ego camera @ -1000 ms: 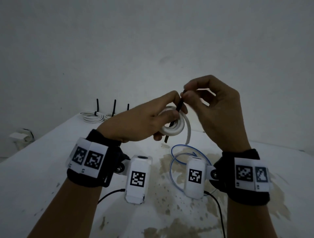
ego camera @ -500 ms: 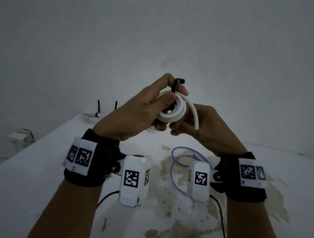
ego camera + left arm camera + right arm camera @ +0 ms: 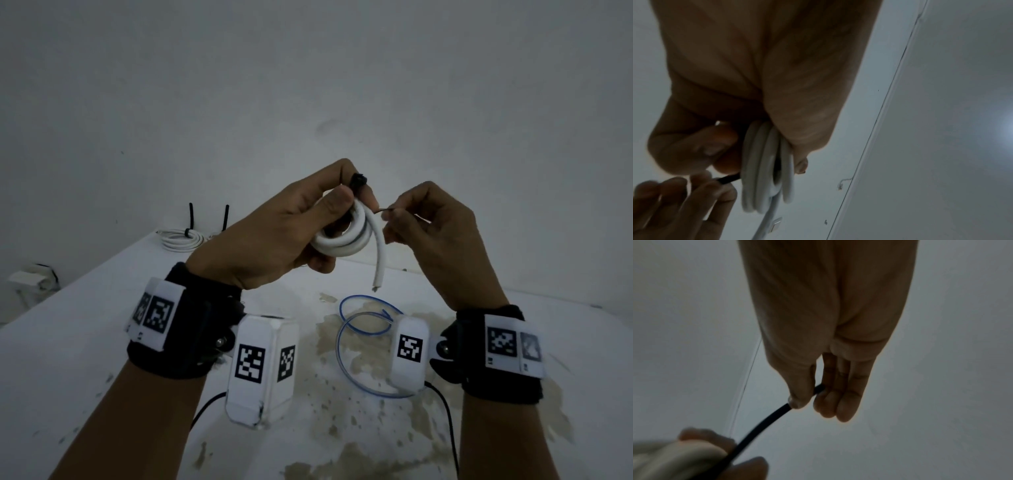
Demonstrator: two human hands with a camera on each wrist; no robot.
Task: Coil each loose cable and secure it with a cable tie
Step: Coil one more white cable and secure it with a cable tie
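Observation:
My left hand (image 3: 308, 222) grips a thick white cable coil (image 3: 346, 236) held up above the table, thumb pressed on its top; one loose end (image 3: 378, 270) hangs down. A black cable tie (image 3: 358, 180) is looped around the coil, its head beside my left forefinger. My right hand (image 3: 394, 216) pinches the tie's tail between thumb and forefinger just right of the coil. The left wrist view shows the white cable coil (image 3: 766, 164) edge-on with the black cable tie (image 3: 729, 178) leading out of it. In the right wrist view the black cable tie (image 3: 764, 428) runs taut from my thumb to the coil.
A thin blue cable (image 3: 363, 339) lies loosely looped on the stained white table (image 3: 102, 342) below my hands. At the far left corner lie white coils (image 3: 181, 238) tied with black ties that stick upward. A wall stands close behind the table.
My right hand came out from under the coil to its right side and now pinches the tie's tail. The coil stays raised in my left hand.

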